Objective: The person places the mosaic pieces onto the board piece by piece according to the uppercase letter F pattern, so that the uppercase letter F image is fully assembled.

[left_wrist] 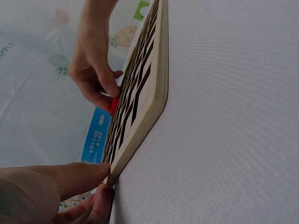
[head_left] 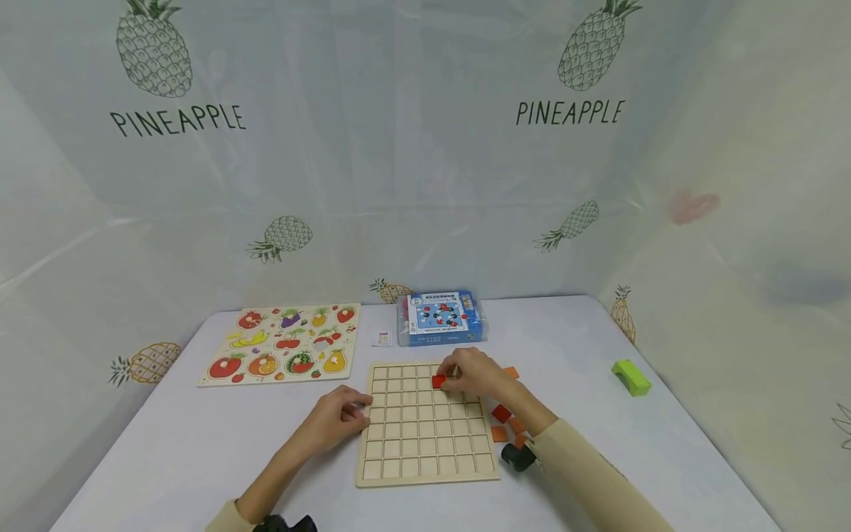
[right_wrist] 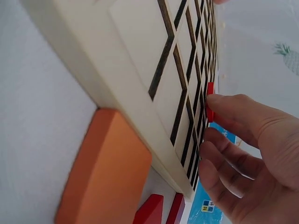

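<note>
A square wooden grid board (head_left: pixel 410 448) with rows of shallow compartments lies flat on the white table. Between thumb and fingertips, my right hand (head_left: pixel 473 372) pinches a red square tile (head_left: pixel 438 381) at the board's far rows, right of the middle. The right wrist view shows this tile (right_wrist: pixel 210 102) standing edge-on at the grid surface; whether it sits in a compartment I cannot tell. My left hand (head_left: pixel 332 418) rests at the board's left edge, thumb (left_wrist: pixel 88 177) and a fingertip touching the rim. Orange tiles (head_left: pixel 499 434) and a red tile (head_left: pixel 501 413) lie beside the board's right edge.
A fruit picture puzzle board (head_left: pixel 275 332) lies at the back left, near a small printed card (head_left: pixel 382 339). Behind the grid board is a blue-labelled plastic box (head_left: pixel 441 318). A green block (head_left: pixel 631 377) lies near the table's right edge. A pineapple-print curtain (head_left: pixel 399 148) hangs behind.
</note>
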`<state>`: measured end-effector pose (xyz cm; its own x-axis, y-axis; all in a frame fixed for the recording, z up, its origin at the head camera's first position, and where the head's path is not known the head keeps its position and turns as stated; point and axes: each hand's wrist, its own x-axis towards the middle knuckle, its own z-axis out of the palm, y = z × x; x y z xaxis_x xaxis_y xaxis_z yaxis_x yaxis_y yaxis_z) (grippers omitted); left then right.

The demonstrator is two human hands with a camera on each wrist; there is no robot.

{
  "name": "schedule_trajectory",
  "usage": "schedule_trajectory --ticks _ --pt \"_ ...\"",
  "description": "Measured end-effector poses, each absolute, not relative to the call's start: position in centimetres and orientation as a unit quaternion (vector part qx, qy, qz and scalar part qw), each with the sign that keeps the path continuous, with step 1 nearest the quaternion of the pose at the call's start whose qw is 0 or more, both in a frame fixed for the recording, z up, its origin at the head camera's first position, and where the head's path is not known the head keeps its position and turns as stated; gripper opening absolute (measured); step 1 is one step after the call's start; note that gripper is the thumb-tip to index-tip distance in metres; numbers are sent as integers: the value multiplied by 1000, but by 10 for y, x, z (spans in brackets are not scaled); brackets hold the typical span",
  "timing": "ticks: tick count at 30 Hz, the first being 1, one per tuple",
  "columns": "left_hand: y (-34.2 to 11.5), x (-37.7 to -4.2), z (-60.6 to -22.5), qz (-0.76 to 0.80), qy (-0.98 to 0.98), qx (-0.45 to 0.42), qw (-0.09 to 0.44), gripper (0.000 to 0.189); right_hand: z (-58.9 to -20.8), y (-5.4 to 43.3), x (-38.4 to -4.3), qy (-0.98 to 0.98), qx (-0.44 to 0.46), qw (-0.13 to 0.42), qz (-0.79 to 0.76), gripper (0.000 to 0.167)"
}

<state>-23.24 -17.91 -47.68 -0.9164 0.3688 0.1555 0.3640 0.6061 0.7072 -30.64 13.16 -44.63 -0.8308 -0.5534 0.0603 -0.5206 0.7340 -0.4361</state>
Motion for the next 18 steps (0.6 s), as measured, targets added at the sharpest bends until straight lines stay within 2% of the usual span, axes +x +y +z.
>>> schedule_trajectory --ticks 13,18 --pt "-180 -234 -477 393 896 207 5 34 -444 133 -306 927 -292 38 -234 22" --pt "-180 -233 -477 396 896 202 9 35 -444 137 -306 928 -283 38 -239 18"
